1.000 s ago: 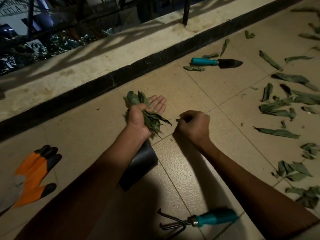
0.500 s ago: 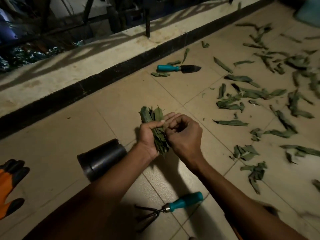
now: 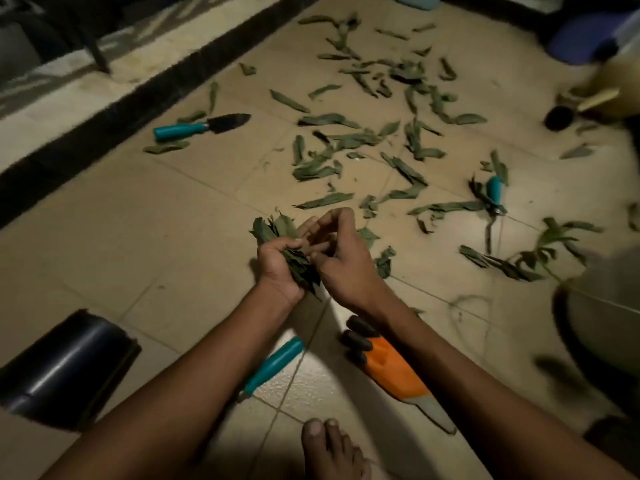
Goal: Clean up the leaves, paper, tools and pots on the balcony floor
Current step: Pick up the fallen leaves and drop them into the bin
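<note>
My left hand (image 3: 277,263) grips a bunch of green leaves (image 3: 273,228) just above the tiled floor, mid-frame. My right hand (image 3: 344,261) is pressed against the bunch's right side with its fingers curled; whether it pinches a leaf is hidden. Many loose leaves (image 3: 329,168) lie scattered on the tiles beyond my hands. A teal-handled trowel (image 3: 204,125) lies by the black kerb. Another teal tool handle (image 3: 273,363) shows under my left forearm. Teal pruners (image 3: 493,195) lie at the right among leaves. A black pot (image 3: 59,368) lies on its side at lower left.
An orange and black glove (image 3: 391,368) lies under my right forearm. My bare foot (image 3: 332,448) is at the bottom. A leafy twig (image 3: 540,251) and a grey pot (image 3: 602,317) are on the right, with a small black pot (image 3: 558,118) further back. The black kerb (image 3: 104,109) borders the left.
My right hand came from the floor to the bunch in my left hand. My view swung right, bringing more leaves, the pruners and the second glove into sight.
</note>
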